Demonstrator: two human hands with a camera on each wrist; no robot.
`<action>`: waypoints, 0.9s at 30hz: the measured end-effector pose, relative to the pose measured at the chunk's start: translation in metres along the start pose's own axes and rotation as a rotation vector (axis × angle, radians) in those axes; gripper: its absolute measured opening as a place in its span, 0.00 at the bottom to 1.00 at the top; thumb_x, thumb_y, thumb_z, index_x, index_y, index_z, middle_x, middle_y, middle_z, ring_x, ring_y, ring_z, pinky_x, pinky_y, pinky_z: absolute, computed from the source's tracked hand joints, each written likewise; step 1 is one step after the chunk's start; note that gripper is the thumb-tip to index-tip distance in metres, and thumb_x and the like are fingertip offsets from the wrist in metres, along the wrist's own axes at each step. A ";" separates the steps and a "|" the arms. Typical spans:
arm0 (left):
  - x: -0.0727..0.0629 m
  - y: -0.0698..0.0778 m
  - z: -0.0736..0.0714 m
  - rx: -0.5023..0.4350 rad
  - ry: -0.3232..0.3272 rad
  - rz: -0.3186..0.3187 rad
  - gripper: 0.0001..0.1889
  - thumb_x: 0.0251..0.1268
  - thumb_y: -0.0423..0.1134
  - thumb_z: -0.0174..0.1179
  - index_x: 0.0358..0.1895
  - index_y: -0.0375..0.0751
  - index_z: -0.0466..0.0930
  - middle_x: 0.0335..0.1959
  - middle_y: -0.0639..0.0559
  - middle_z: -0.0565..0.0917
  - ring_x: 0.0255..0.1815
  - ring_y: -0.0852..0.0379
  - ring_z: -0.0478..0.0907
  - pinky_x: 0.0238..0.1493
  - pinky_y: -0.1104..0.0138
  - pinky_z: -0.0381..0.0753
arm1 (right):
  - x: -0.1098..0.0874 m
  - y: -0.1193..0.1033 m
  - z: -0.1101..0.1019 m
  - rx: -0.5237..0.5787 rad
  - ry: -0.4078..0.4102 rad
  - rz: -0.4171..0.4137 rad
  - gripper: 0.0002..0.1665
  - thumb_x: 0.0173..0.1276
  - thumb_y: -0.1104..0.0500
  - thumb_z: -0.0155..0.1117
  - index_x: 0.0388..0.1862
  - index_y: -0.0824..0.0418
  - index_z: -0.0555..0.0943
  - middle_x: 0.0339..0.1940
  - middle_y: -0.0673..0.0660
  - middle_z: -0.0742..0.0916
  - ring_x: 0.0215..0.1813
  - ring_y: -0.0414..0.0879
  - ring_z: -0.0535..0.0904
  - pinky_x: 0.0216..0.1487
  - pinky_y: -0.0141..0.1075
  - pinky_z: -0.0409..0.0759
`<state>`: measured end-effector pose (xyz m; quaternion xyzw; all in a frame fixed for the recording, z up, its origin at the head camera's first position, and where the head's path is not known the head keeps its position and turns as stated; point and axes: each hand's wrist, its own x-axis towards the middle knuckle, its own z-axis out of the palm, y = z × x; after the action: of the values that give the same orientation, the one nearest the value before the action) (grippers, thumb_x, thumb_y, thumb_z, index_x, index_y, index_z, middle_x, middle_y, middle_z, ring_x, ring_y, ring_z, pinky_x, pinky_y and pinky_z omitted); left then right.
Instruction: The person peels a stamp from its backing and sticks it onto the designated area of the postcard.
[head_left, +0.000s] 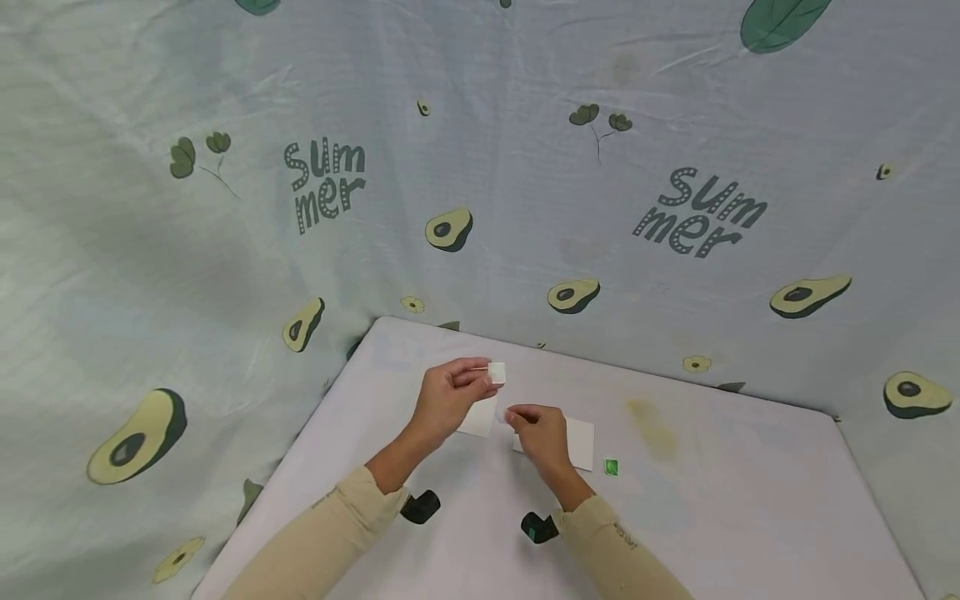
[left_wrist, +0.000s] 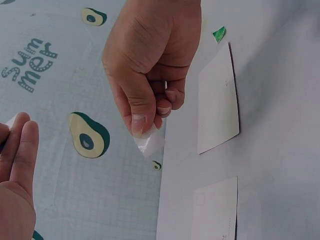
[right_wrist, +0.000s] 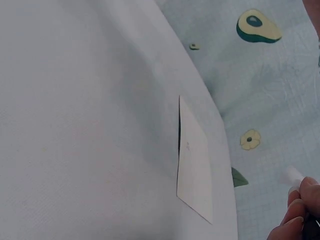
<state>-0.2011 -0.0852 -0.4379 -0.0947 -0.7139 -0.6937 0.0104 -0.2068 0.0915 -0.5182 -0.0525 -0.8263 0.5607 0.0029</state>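
My left hand (head_left: 444, 396) holds a small white square (head_left: 497, 372) at its fingertips, raised over the far part of the table. Lower and to the right, my right hand (head_left: 542, 433) pinches a small translucent piece (left_wrist: 149, 144) between thumb and fingers, as the left wrist view shows. Its tip also appears, blurred, in the right wrist view. Beneath the left hand lies a white card (head_left: 478, 417). A second white card (head_left: 581, 443) is partly covered by the right hand. Faint print and a small outlined box on one card suggest a postcard.
A small green stamp-like square (head_left: 612, 467) lies right of the second card. The white table (head_left: 750, 500) has a yellowish stain. Behind it hangs a cloth (head_left: 510, 183) printed with avocados. Black devices (head_left: 422, 507) sit at both wrists.
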 end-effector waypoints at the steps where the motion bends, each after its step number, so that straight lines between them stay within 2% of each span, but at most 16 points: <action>1: 0.000 0.001 0.000 0.001 0.001 0.004 0.18 0.73 0.29 0.64 0.63 0.28 0.80 0.54 0.30 0.88 0.52 0.40 0.91 0.50 0.64 0.89 | 0.000 0.001 0.001 -0.008 -0.001 -0.009 0.08 0.72 0.61 0.71 0.44 0.63 0.92 0.40 0.58 0.93 0.38 0.45 0.84 0.37 0.33 0.83; 7: 0.001 0.002 -0.003 -0.028 0.014 0.017 0.20 0.72 0.26 0.62 0.65 0.30 0.79 0.54 0.28 0.87 0.51 0.37 0.90 0.50 0.64 0.90 | -0.001 0.006 0.008 -0.063 -0.039 -0.053 0.08 0.72 0.61 0.70 0.43 0.63 0.92 0.37 0.57 0.92 0.34 0.43 0.81 0.32 0.31 0.80; 13: 0.001 -0.002 -0.002 -0.033 -0.002 0.022 0.21 0.73 0.26 0.61 0.67 0.31 0.78 0.54 0.28 0.87 0.52 0.36 0.89 0.51 0.64 0.89 | -0.004 0.010 0.008 -0.091 -0.043 -0.078 0.08 0.72 0.63 0.69 0.43 0.64 0.92 0.36 0.57 0.92 0.34 0.43 0.80 0.32 0.29 0.80; 21: 0.000 -0.005 -0.004 0.013 -0.013 0.056 0.19 0.73 0.27 0.62 0.65 0.30 0.80 0.54 0.29 0.88 0.52 0.36 0.90 0.50 0.65 0.89 | -0.005 0.014 0.007 -0.121 -0.047 -0.099 0.08 0.72 0.64 0.69 0.43 0.66 0.91 0.35 0.58 0.91 0.34 0.43 0.80 0.32 0.28 0.79; 27: -0.002 -0.007 -0.006 0.008 -0.017 0.052 0.18 0.73 0.26 0.62 0.63 0.28 0.80 0.54 0.28 0.87 0.52 0.35 0.90 0.51 0.65 0.89 | -0.006 0.017 0.009 -0.142 -0.085 -0.124 0.08 0.74 0.65 0.67 0.43 0.66 0.91 0.36 0.57 0.92 0.36 0.42 0.81 0.35 0.29 0.80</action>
<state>-0.2009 -0.0919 -0.4446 -0.1191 -0.7141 -0.6894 0.0230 -0.2002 0.0891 -0.5372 0.0228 -0.8651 0.5010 -0.0013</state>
